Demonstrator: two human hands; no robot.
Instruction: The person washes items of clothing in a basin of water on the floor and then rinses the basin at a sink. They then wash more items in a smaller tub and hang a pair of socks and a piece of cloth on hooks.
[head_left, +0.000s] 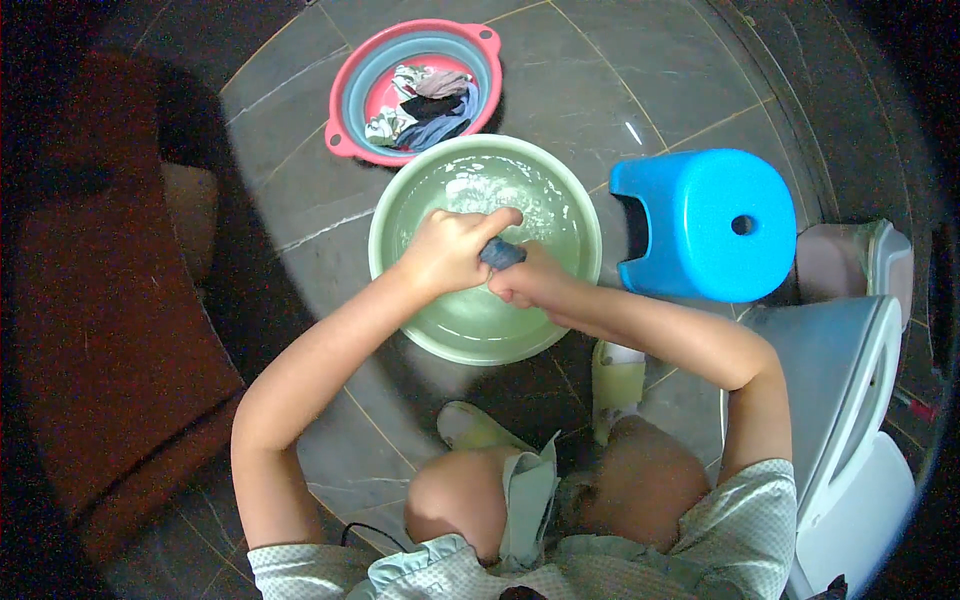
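Observation:
A pale green basin (387, 290) of water stands on the floor before me. Over its middle my left hand (452, 248) and my right hand (535, 277) meet, both closed on a bunched dark grey-blue cloth (502, 253). Only a short piece of the cloth shows between the fists; the rest is hidden inside them. My left thumb points out toward the right. The water (480, 187) beyond my hands is rippled and catches the light.
Touching or nearly touching the far rim is a pink and grey-blue tub (350, 95) with crumpled clothes (435, 105). A blue plastic stool (700, 225) lies right of the basin. Bins or containers (820, 370) stand at the near right. Dark tiles (600, 60) cover the floor.

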